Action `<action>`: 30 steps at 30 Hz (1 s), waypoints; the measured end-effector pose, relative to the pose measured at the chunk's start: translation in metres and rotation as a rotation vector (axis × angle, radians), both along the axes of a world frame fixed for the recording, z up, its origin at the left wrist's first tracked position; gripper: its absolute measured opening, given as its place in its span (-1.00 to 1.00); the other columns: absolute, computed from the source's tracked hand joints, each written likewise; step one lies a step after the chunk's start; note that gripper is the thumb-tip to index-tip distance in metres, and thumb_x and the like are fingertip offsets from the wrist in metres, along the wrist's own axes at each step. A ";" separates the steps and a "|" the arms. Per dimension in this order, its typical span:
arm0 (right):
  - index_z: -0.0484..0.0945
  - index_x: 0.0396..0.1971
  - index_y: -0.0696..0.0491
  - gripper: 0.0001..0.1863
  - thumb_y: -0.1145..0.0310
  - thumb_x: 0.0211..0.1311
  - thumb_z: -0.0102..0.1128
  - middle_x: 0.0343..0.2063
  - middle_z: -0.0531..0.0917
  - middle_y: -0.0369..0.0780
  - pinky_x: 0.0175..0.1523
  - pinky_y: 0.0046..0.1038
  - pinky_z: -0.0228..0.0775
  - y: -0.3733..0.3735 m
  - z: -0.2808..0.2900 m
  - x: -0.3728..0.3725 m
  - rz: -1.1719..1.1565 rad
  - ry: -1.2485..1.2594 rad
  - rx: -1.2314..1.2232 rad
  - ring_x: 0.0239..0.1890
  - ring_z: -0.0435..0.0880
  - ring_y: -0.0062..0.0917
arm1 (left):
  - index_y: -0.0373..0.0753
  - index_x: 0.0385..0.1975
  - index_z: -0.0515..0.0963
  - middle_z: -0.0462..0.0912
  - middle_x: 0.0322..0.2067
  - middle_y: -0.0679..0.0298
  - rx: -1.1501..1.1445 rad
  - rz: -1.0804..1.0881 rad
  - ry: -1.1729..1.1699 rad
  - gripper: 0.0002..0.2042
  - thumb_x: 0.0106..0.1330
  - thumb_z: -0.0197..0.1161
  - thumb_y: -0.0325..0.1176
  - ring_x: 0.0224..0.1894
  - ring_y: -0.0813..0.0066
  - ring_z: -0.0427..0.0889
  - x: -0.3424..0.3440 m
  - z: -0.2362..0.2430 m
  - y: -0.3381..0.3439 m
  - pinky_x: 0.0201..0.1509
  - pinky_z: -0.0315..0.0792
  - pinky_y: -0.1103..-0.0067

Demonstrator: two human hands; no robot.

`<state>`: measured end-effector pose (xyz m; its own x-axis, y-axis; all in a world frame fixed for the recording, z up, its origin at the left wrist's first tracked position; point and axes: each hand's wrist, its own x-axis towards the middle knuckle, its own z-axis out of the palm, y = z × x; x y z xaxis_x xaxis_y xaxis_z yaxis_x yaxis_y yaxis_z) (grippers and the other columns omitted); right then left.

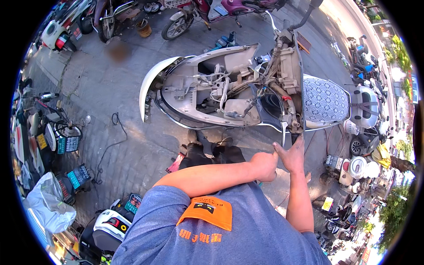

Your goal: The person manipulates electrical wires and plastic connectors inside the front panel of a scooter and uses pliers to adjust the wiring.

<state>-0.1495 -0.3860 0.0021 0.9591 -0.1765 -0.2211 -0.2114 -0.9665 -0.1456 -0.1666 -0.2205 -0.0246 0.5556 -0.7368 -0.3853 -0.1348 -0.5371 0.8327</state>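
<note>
My left hand (265, 166) is closed, its arm bent across the front of my blue shirt. Its fingertips are close to the thumb of my right hand (292, 157), and anything inside them is hidden. That right hand has its thumb spread away from the fingers, at the near end of a black handlebar grip (294, 138). Whether its fingers press on the grip cannot be made out. Beyond both hands stands a scooter (212, 95) with its front covers off, baring cables and grey plastic. A patterned seat cover (326, 100) lies on its seat.
Parked scooters line both sides, including a purple one (229, 8) at the far side. A black cable (106, 154) runs over the paving at left. A silvery plastic cover (49, 203) lies at lower left. A brown bucket (143, 28) stands at the far left.
</note>
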 end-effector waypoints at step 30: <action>0.43 0.06 0.27 -0.38 0.21 0.17 0.53 -0.34 0.75 0.19 -0.08 0.07 0.60 -0.038 -0.018 0.024 0.067 0.071 0.004 -0.23 0.75 0.19 | -0.32 -0.22 0.60 0.63 -0.40 0.36 -0.413 0.950 0.553 -0.80 0.59 0.20 -0.31 -0.37 0.61 0.50 0.037 -0.111 0.069 -0.22 0.43 0.58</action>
<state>-0.1258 -0.4239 -0.0157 0.9508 -0.1115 -0.2892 -0.1563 -0.9782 -0.1366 -0.1295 -0.1512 -0.1353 0.7814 -0.2419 -0.5753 0.6095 0.0974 0.7868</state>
